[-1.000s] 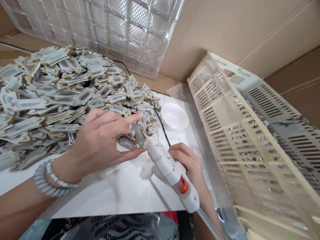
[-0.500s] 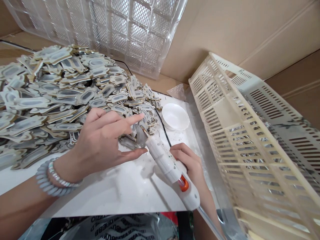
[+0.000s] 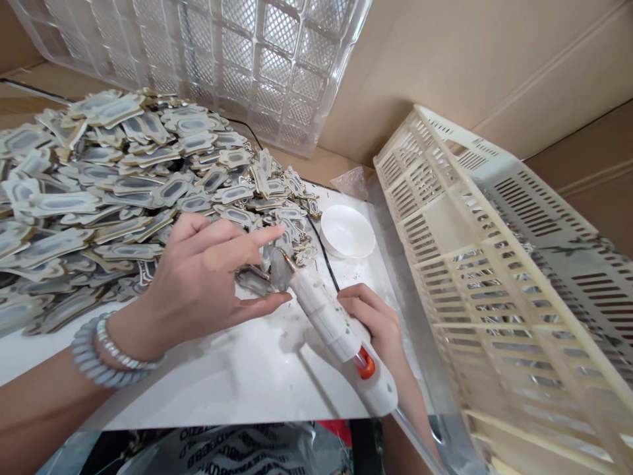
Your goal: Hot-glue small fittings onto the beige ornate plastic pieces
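Between the thumb and index finger of my left hand (image 3: 208,277) is a small translucent grey oval piece (image 3: 279,269), held up on its edge. My right hand (image 3: 376,323) is wrapped round a white hot glue gun (image 3: 326,313) with an orange part near its back and a clear glue stick (image 3: 418,439) sticking out behind. The gun's metal nozzle is at the face of the oval piece; whether it touches I cannot tell. Beyond my left hand lies a big heap of grey-and-gold frame-shaped pieces (image 3: 123,185), several of them under and around my fingers.
A white bowl (image 3: 347,231) stands beyond the glue gun, with a black cord (image 3: 324,254) beside it. Cream slotted plastic baskets (image 3: 445,224) stand on the right. A clear compartmented tray (image 3: 277,66) leans at the back against cardboard. The white work surface (image 3: 237,382) ends near my body.
The glue gun has shifted very slightly, with its nozzle still at the oval piece. Both hands keep their grip, and the heap looks the same.
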Action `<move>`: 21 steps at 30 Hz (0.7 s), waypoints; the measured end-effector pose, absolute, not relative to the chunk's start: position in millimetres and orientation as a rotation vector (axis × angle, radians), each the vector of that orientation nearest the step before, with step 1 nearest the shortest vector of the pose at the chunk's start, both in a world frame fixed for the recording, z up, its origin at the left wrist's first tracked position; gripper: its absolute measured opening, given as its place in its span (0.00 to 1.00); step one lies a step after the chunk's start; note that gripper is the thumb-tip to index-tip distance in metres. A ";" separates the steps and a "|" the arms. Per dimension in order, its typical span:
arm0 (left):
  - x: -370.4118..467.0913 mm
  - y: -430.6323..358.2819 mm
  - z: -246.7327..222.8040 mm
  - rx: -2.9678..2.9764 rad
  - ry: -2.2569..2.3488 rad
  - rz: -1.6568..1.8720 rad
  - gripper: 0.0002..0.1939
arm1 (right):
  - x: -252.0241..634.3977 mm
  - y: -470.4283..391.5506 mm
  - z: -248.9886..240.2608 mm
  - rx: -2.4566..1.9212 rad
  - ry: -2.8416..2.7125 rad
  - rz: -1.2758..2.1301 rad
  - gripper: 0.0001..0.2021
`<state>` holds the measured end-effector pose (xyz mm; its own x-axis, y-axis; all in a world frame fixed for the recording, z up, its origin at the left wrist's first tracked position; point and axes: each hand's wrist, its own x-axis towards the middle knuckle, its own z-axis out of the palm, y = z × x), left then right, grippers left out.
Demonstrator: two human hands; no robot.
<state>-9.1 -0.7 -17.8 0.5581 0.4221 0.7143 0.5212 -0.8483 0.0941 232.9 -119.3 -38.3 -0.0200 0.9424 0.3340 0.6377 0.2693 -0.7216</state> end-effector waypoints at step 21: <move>-8.6 -1.1 -16.8 -2.659 -0.783 -1.141 0.26 | 232.4 -119.1 -37.5 -1.414 -1.723 0.492 0.09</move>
<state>-8.6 -1.1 -16.8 0.5760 0.4067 0.7091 0.5157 -0.8538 0.0708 232.4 -119.1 -37.5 -0.0185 0.9363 0.3507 0.6095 0.2886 -0.7384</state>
